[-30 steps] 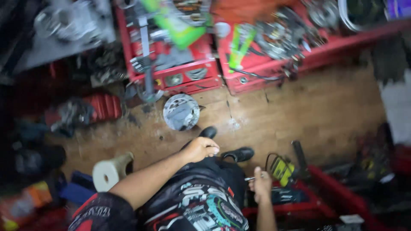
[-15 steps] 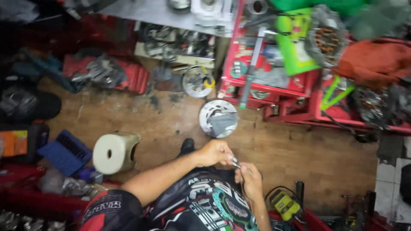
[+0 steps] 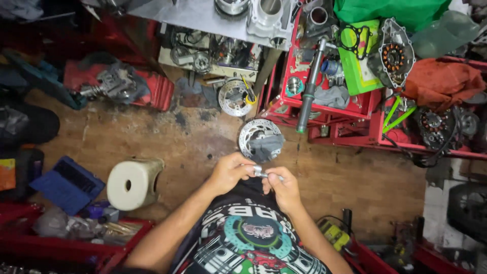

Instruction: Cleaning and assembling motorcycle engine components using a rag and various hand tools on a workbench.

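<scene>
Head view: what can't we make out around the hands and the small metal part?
- Small metal part: too small to tell its kind; fingers cover its ends.
- Left hand and right hand: palms turned away, grip hidden.
- Brake disc on the floor: a grey piece covers part of its face.
- Legs: hidden under the torso.

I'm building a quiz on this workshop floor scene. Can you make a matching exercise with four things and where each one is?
Things:
1. small metal part
2. brake disc
3. white stool
4. blue case

Places:
A. lying open on the floor at the far left
B. on the wooden floor just beyond the hands
C. held between the left hand and right hand
D. on its side on the floor, left of the arms

Pairs: 1-C, 2-B, 3-D, 4-A
</scene>
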